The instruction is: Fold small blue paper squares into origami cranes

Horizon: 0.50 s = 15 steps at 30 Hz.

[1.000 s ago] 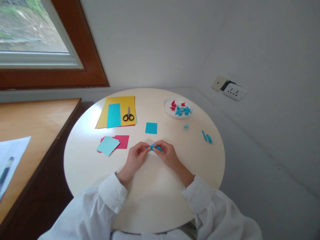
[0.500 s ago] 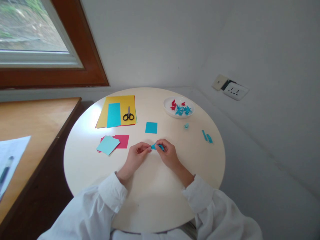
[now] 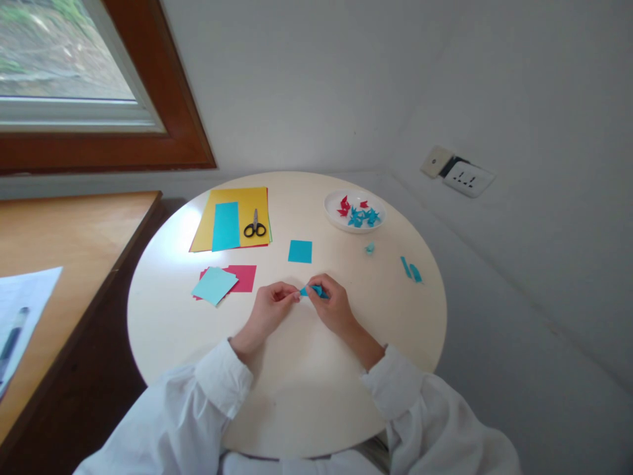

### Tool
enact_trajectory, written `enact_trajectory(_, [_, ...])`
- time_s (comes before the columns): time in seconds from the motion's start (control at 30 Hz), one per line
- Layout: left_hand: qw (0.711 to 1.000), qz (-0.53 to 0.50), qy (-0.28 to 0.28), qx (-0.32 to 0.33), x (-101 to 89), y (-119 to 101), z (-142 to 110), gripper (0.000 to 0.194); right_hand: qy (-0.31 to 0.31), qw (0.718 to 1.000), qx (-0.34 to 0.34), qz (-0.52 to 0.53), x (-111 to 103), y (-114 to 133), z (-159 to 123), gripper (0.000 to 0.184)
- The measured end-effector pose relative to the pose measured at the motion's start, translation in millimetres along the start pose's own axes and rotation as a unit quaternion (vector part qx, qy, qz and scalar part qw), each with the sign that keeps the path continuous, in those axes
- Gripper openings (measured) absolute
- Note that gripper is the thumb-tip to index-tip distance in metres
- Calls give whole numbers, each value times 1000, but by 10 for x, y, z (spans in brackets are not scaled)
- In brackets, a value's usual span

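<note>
Between my two hands is a small folded piece of blue paper (image 3: 320, 292), partly hidden by my fingers. My left hand (image 3: 271, 307) pinches its left tip with thumb and forefinger. Curled over its right part, my right hand (image 3: 333, 305) presses it between thumb and fingers. Just beyond the hands a blue paper square (image 3: 300, 251) lies flat on the round table (image 3: 297, 396). To the left, a pale blue square (image 3: 214, 285) rests on top of red paper squares (image 3: 243, 278).
Black-handled scissors (image 3: 254, 227) and a blue strip (image 3: 226, 226) lie on yellow sheets (image 3: 252, 198). A white dish (image 3: 328, 214) holds red and blue folded paper pieces. A pale blue folded piece (image 3: 370, 249) and blue scraps (image 3: 415, 273) lie at right.
Both hands keep hold of the folded blue paper in almost the same spot. Its visible right end looks slightly shifted between the fingers. The whole view has moved a little.
</note>
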<state>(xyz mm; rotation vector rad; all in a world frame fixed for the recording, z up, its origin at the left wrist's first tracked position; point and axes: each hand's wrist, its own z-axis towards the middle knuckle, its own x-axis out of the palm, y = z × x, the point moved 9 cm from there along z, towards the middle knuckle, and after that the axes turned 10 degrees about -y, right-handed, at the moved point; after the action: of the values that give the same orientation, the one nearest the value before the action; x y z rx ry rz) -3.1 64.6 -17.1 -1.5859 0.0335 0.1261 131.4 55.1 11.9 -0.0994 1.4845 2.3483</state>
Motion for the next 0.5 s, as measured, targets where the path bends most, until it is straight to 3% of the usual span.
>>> enact_trajectory(0.3, [999, -22, 15, -35, 22, 34, -12, 13, -13, 1000, -4, -22, -25, 23, 6, 5])
enact_trajectory(0.5, [989, -115, 31, -93, 35, 65, -42, 18, -22, 1000, 1, -22, -48, 20, 15, 7])
